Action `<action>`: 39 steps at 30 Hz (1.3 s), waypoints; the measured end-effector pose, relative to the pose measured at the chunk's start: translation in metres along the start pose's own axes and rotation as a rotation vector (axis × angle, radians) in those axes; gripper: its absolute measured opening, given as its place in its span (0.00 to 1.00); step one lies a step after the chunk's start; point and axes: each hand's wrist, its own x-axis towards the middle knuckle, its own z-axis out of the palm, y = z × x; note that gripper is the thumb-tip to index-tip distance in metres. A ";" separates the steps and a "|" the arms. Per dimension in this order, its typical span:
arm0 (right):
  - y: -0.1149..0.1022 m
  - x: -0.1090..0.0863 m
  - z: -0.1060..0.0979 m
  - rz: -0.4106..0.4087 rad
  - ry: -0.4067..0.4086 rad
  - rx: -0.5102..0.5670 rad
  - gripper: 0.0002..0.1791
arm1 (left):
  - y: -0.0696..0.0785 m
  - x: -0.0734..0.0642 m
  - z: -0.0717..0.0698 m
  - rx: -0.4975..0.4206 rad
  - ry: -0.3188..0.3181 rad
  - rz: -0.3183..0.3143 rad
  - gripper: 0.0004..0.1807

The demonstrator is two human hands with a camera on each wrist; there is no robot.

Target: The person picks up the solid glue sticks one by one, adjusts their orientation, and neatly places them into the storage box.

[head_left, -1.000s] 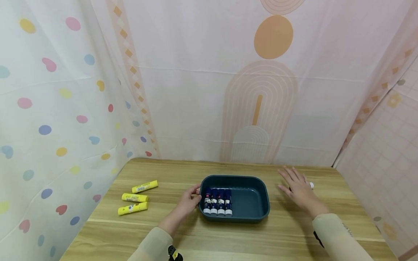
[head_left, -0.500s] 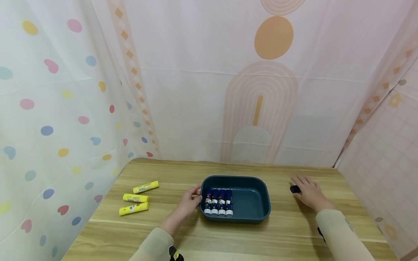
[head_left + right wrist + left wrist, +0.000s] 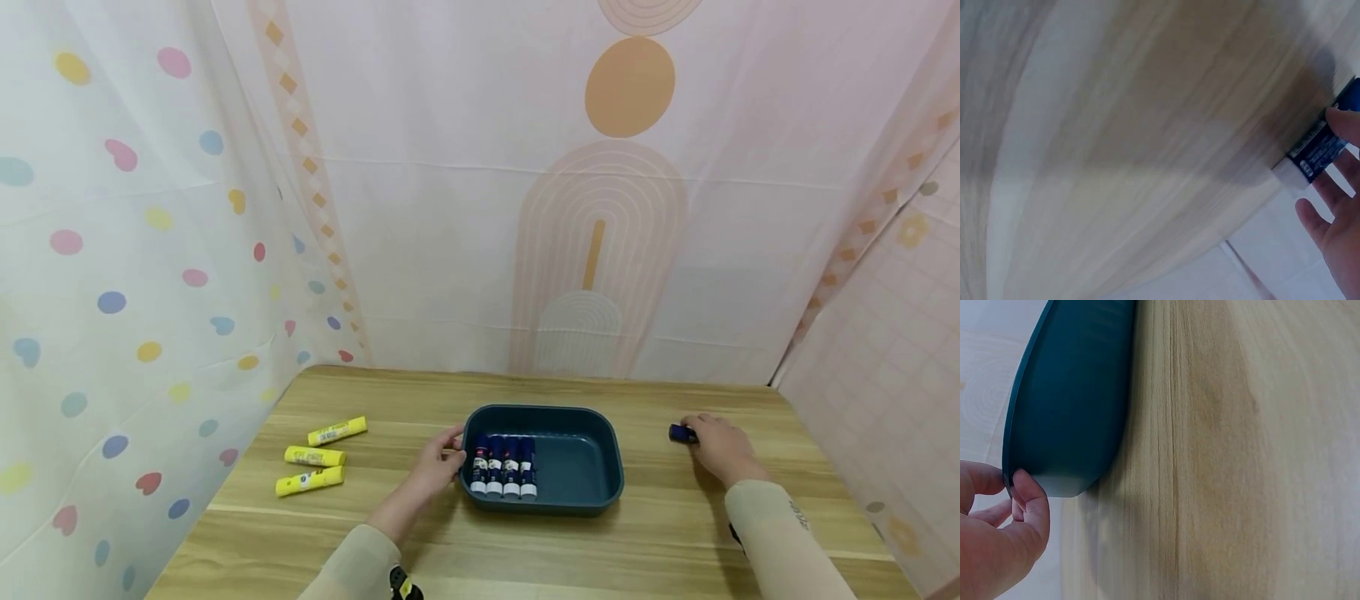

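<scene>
A dark teal rectangular bin (image 3: 585,506) sits on the wooden table in the head view. Several dark blue glue sticks (image 3: 504,468) with white ends lie side by side in its left part. My left hand (image 3: 437,462) pinches the bin's left rim between thumb and fingers, as the left wrist view also shows on the bin (image 3: 1066,394). To the right of the bin, my right hand (image 3: 722,450) grips another dark blue glue stick (image 3: 681,433) by its body. In the right wrist view this glue stick (image 3: 1322,147) is at or just above the tabletop, which I cannot tell.
Three yellow glue sticks (image 3: 315,456) lie apart from the bin on the left of the wooden table (image 3: 525,558). Behind the table hangs a patterned pale curtain (image 3: 450,250), and a dotted curtain (image 3: 172,333) hangs along the left side.
My right hand has come down onto the blue glue stick, shifted right, and curled its fingers round it. The left hand stays at the bin's rim.
</scene>
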 end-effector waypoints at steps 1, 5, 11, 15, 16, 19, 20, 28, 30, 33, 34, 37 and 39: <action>0.000 0.000 0.000 0.000 0.001 0.003 0.18 | 0.000 0.000 0.000 -0.001 -0.001 0.001 0.25; 0.000 -0.003 -0.001 0.018 -0.019 0.045 0.20 | 0.000 -0.001 0.000 -0.001 -0.003 0.000 0.25; 0.002 -0.003 -0.003 0.027 -0.060 0.085 0.23 | -0.001 0.001 0.001 0.009 0.000 -0.014 0.24; 0.003 -0.003 -0.003 0.016 -0.057 0.102 0.26 | -0.002 0.000 0.001 0.020 0.001 -0.019 0.24; 0.003 -0.004 -0.003 0.016 -0.057 0.108 0.27 | -0.002 0.000 0.001 0.021 0.001 -0.020 0.24; 0.003 -0.004 -0.003 0.017 -0.054 0.140 0.31 | -0.001 0.001 0.002 0.018 0.003 -0.026 0.24; 0.002 -0.005 -0.003 0.019 -0.049 0.156 0.32 | -0.001 0.001 0.001 0.022 0.001 -0.019 0.24; -0.005 -0.006 -0.008 0.038 -0.042 0.286 0.37 | 0.001 -0.001 0.000 0.015 -0.001 -0.006 0.25; -0.007 -0.006 -0.010 0.046 -0.057 0.324 0.37 | 0.001 -0.002 0.000 0.015 -0.004 0.003 0.25; -0.012 -0.005 -0.014 0.054 -0.076 0.396 0.36 | 0.002 -0.002 -0.001 0.012 -0.009 0.005 0.25; -0.013 -0.004 -0.016 0.053 -0.077 0.418 0.35 | 0.002 -0.002 -0.001 0.011 -0.010 0.001 0.25; -0.019 -0.003 -0.020 0.058 -0.062 0.483 0.34 | 0.001 -0.001 -0.001 0.008 -0.014 -0.002 0.25; -0.022 -0.004 -0.020 0.068 -0.037 0.519 0.34 | 0.001 0.000 -0.001 0.007 -0.014 0.001 0.25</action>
